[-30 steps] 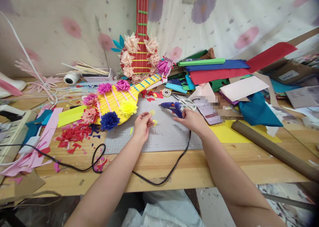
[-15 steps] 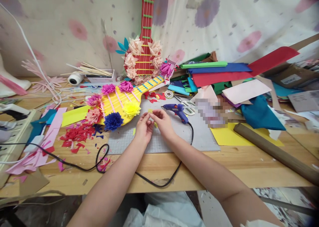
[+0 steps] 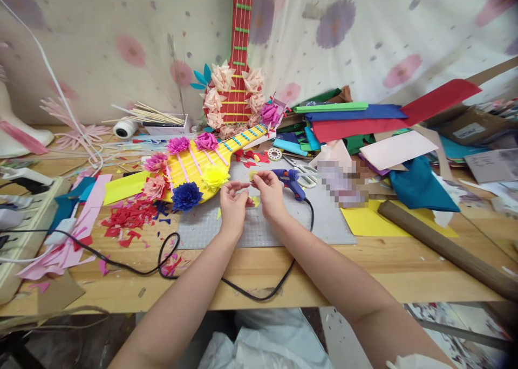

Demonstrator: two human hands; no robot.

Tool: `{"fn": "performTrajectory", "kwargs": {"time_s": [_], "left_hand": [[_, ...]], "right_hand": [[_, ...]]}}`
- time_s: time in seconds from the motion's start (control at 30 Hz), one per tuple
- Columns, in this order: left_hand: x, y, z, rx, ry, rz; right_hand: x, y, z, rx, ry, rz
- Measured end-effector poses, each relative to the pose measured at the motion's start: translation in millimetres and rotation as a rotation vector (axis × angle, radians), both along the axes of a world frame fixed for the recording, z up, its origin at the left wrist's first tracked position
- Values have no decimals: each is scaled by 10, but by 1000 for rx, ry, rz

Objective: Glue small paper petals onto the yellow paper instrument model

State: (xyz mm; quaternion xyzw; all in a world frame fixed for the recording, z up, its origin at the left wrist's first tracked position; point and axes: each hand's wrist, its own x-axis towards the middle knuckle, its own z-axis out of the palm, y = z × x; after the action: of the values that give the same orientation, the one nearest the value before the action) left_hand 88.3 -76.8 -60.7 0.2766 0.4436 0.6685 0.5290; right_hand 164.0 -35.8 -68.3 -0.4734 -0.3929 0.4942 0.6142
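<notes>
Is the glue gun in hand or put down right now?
Put down: the glue gun lies on the grey mat beside the right hand, which pinches a yellow scrap.

The paper scrap (image 3: pixel 253 176) at mid-frame was pale yellow, beside a blue glue gun (image 3: pixel 288 178) with a black cord (image 3: pixel 162 261). The mat (image 3: pixel 267 229) was grey with a fine grid and the counter (image 3: pixel 324 277) light wood. The paper guitar (image 3: pixel 190 166) left of centre was yellow with pink stripes, carrying magenta, peach, yellow and dark blue flowers. The upper backdrop cloth (image 3: pixel 343 24) was cream, printed with pink and purple flowers.
</notes>
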Motion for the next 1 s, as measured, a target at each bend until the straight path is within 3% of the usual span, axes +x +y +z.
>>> {"fn": "performTrajectory", "kwargs": {"time_s": [0.07,0.2,0.27,0.37,0.47,0.63,1.0], "left_hand": [[-115,-35,123,148,191,101],[-616,96,450,354,437,542],[-904,196,581,424,521,696],[-1212,252,659,489,651,717],[-1329,203,612,485,834,766],[-1347,139,491,415,932,712],[-1292,165,405,354,1032,561]], "right_hand": [[48,13,22,-63,8,61],[7,-11,32,-234,-73,274],[-92,-27,19,-315,-117,375],[-269,-14,-16,-380,-145,458],[-395,42,-64,-391,-154,452],[-448,118,-98,-416,-163,409],[-512,149,9,-407,-147,388]]}}
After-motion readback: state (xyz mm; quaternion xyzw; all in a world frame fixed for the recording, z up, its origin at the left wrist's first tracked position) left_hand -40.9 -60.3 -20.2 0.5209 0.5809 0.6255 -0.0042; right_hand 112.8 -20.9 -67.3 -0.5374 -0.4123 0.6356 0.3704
